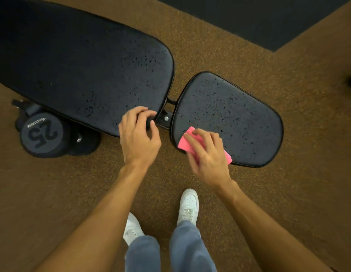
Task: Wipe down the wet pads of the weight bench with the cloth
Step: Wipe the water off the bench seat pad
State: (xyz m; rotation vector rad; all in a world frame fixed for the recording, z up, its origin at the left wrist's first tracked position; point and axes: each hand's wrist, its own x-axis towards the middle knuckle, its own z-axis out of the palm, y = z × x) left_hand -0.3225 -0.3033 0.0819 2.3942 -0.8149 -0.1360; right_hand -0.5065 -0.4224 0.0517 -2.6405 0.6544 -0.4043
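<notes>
A black weight bench lies below me with two pads, both speckled with water drops. The long back pad (pixel 82 71) runs from the upper left to the centre. The smaller seat pad (pixel 235 118) sits to its right across a gap with the metal frame (pixel 165 118). My right hand (pixel 208 154) presses a folded pink cloth (pixel 187 141) flat on the seat pad's near left corner. My left hand (pixel 139 134) rests with curled fingers on the back pad's near right corner, holding nothing.
A black dumbbell marked 25 (pixel 43 134) lies on the brown speckled floor under the back pad's near edge. A dark mat (pixel 269 18) covers the floor at the upper right. My white shoes (pixel 188 207) stand just in front of the bench.
</notes>
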